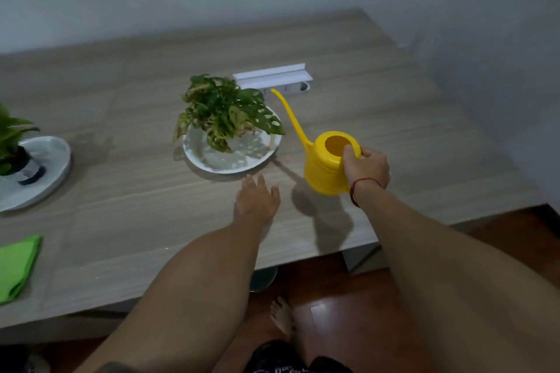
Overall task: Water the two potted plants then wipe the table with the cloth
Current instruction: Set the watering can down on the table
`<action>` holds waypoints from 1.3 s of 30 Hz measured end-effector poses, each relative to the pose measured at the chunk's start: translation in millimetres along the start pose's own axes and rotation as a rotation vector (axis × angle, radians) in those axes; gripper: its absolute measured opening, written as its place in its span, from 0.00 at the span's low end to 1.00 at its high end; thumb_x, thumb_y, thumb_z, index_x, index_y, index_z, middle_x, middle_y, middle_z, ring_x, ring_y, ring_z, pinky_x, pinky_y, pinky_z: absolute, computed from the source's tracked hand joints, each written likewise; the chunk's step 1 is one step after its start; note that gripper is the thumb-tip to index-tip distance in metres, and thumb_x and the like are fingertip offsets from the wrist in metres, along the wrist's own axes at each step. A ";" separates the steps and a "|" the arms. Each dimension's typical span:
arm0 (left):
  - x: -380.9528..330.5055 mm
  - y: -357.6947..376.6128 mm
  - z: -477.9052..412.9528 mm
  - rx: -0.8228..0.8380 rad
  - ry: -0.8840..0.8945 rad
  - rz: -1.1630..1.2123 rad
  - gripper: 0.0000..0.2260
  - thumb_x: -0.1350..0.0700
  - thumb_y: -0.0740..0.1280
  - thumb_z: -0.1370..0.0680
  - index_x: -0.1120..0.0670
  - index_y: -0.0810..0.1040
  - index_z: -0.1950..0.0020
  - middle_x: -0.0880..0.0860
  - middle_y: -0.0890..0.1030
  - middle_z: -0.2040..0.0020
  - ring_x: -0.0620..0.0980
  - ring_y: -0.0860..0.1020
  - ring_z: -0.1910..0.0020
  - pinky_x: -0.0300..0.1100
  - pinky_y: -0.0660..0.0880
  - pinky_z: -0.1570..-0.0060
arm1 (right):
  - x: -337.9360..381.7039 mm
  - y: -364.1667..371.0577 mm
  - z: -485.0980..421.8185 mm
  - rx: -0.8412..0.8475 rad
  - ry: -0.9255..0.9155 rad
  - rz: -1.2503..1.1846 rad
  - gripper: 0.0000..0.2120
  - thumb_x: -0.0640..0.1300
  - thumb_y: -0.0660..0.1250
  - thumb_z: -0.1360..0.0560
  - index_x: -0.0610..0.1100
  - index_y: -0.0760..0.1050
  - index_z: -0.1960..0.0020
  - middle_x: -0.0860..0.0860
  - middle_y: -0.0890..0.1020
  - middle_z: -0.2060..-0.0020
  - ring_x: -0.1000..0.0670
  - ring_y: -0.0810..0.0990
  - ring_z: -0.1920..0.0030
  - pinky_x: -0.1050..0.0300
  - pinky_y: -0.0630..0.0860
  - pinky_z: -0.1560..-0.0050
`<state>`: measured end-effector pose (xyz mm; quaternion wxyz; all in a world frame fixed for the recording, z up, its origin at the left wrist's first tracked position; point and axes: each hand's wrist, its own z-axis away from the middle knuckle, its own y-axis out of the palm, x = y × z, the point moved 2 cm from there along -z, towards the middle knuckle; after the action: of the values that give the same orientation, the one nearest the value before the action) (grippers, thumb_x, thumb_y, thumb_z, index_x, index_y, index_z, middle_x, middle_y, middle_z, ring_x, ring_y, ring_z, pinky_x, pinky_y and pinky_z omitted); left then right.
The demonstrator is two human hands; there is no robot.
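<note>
the right hand (366, 168) is wrapped around the back of the yellow watering can (325, 169), fingers curled over its rim by the round open top. the can stands upright over the right part of the desk (394, 118), its shadow dark right beneath it; whether it rests on the wood or hangs just above is hard to call. its long thin spout rises up and away, the tip just beside the leaves of the middle plant (224, 112). that plant sits on a white plate (230, 162) at the centre of the desk. the left hand (257, 198) is spread flat, palm down, fingers straight, just in front of that plate and holding nothing. over at the left edge, the second plant (9, 142) stands in a dark pot on its own white plate (51, 166). the green cloth (16, 266) lies folded on the near left of the desk, well apart from both hands. behind the middle plant, a white power strip (272, 80) lies on the desk.
</note>
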<state>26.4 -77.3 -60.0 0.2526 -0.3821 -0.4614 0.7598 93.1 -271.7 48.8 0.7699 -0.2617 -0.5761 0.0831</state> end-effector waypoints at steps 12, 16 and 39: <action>-5.7 48.7 -33.7 0.142 -0.006 -0.111 0.29 0.41 0.50 0.18 0.50 0.46 0.20 0.57 0.44 0.20 0.55 0.45 0.21 0.52 0.49 0.25 | -45.1 45.1 -29.9 0.032 0.099 0.012 0.13 0.50 0.67 0.26 0.43 0.81 0.48 0.44 0.83 0.47 0.40 0.78 0.44 0.53 0.72 0.46; -2.4 60.8 -26.2 0.123 0.003 -0.129 0.30 0.41 0.50 0.18 0.50 0.45 0.20 0.57 0.42 0.20 0.55 0.44 0.21 0.53 0.47 0.25 | -53.8 56.1 -34.7 0.052 0.100 0.042 0.12 0.51 0.67 0.26 0.43 0.80 0.49 0.44 0.82 0.48 0.40 0.78 0.44 0.53 0.72 0.46; 123.1 -69.6 52.9 -0.100 -0.188 -0.043 0.28 0.42 0.51 0.18 0.53 0.53 0.20 0.59 0.53 0.21 0.58 0.51 0.21 0.54 0.52 0.24 | 27.2 111.4 98.3 0.508 -0.592 0.866 0.27 0.58 0.57 0.22 0.42 0.66 0.29 0.43 0.66 0.28 0.41 0.55 0.25 0.43 0.53 0.26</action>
<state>-86.0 17.5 -25.6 0.2050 -0.3114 -0.5285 0.7627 29.7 -135.2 35.7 0.5108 -0.2463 -0.5692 0.5954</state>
